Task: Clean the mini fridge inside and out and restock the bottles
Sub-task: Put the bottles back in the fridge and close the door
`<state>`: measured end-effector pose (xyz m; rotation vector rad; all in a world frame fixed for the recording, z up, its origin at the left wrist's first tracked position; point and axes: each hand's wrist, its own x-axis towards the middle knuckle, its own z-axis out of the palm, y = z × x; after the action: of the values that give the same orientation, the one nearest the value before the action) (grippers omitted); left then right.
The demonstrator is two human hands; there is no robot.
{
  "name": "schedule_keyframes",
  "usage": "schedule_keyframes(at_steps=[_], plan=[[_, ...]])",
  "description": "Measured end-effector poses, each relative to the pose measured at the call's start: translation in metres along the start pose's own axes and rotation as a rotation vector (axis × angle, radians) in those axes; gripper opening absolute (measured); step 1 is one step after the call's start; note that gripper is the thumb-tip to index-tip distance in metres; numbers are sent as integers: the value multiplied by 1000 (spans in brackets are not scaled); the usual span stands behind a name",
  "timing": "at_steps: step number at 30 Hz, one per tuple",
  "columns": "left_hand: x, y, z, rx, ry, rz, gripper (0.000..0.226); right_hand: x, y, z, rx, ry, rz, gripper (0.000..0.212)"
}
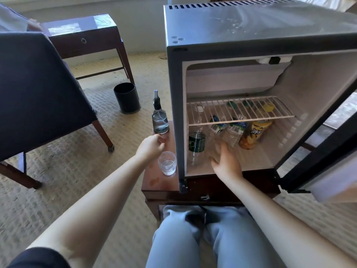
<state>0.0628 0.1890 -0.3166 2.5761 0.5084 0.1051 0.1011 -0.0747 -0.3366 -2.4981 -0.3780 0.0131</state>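
The grey mini fridge (251,26) stands on a low wooden cabinet (160,184) with its door (328,151) swung open to the right. Under its white wire shelf (241,111) stand a green-labelled bottle (196,146), clear water bottles (231,132) and a yellow drink bottle (253,135). My right hand (225,161) reaches into the fridge floor, fingers spread, empty, just in front of the clear bottles. My left hand (151,145) hovers outside, between a clear spray bottle (160,118) and a drinking glass (167,163), fingers loosely curled and holding nothing.
A black waste bin (127,97) sits on the carpet to the left. A dark upholstered chair (38,89) fills the left side, and a wooden side table (87,39) stands behind it. My knees in light jeans (202,238) are against the cabinet front.
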Motion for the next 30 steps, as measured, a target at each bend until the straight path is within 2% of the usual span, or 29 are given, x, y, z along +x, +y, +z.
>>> schedule_keyframes(at_steps=[2,4,8,9,11,14,19,22,26,28,30], plan=[[22,0,0,9,21,-28,26,-1,5,-3,-38,1,-54,58],[35,1,6,22,-27,-62,32,-1,9,-5,-51,9,-93,53],[30,-2,39,133,-340,-97,85,-7,21,-7,-11,-4,-100,53],[26,-4,49,174,-408,-111,92,-9,24,-6,1,-10,-103,54],[19,-8,68,223,-479,-139,86,-15,30,-6,11,-12,-97,55],[8,-10,80,287,-354,-111,64,-22,37,-7,23,-15,-85,55],[-14,-5,60,404,-371,-58,68,-30,37,-18,-4,-62,-58,52],[-34,-3,29,334,-323,-71,66,-36,21,-26,-23,-126,-25,50],[-71,7,-22,195,-265,-44,66,-57,-12,-31,9,-184,-91,43],[-92,18,-46,177,-253,15,64,-70,-31,-35,61,-206,-149,47],[-116,38,-65,186,-256,114,64,-81,-47,-39,135,-256,-216,60]])
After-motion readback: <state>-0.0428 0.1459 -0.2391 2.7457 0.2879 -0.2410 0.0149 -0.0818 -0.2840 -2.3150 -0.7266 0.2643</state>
